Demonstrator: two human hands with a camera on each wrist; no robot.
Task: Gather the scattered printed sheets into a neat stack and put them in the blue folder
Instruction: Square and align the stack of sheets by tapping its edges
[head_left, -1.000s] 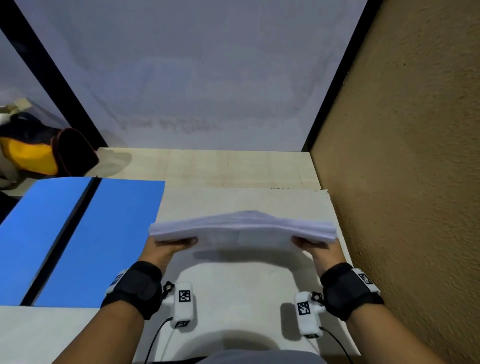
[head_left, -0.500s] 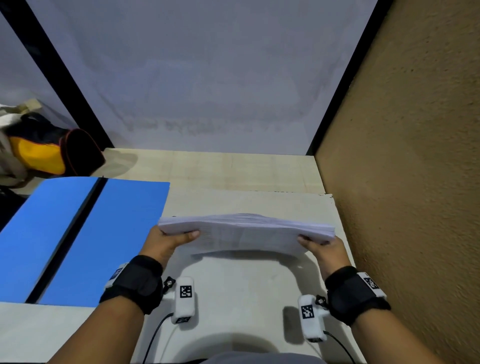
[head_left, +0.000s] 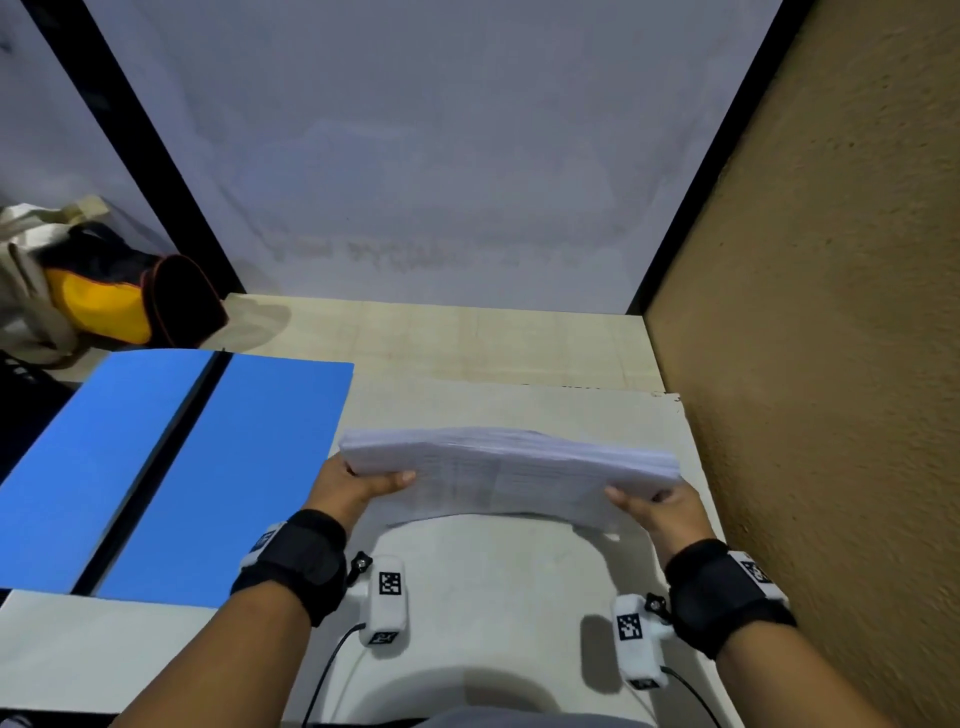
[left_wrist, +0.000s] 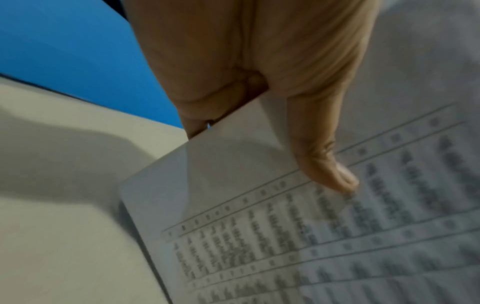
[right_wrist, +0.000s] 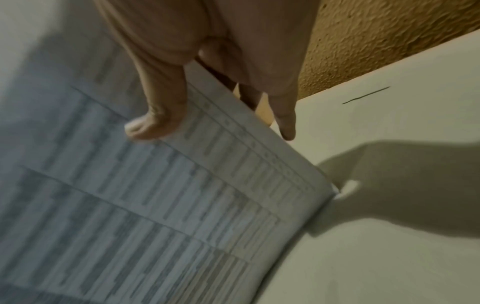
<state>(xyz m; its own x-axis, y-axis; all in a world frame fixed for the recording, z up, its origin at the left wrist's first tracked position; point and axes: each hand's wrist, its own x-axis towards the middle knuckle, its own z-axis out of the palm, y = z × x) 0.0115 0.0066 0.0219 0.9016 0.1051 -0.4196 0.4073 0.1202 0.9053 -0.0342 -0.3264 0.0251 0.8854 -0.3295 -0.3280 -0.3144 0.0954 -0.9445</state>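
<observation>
Head view: stack of printed sheets (head_left: 511, 470), pinched at its ends by left hand (head_left: 353, 486) and right hand (head_left: 662, 512), now tipped text-side toward the wearer above the table's right edge, apparently being squared; open blue folder (head_left: 171, 467) awaits at left edge.

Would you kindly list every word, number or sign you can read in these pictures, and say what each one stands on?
No text can be quoted as it reads.
stack of printed sheets: ruled tables of rows and figures, too blurred to read in both wrist views.
wrist camera markers: black-and-white square code patterns, no letters.
blue folder: no print visible.
bag: no label visible.
</observation>
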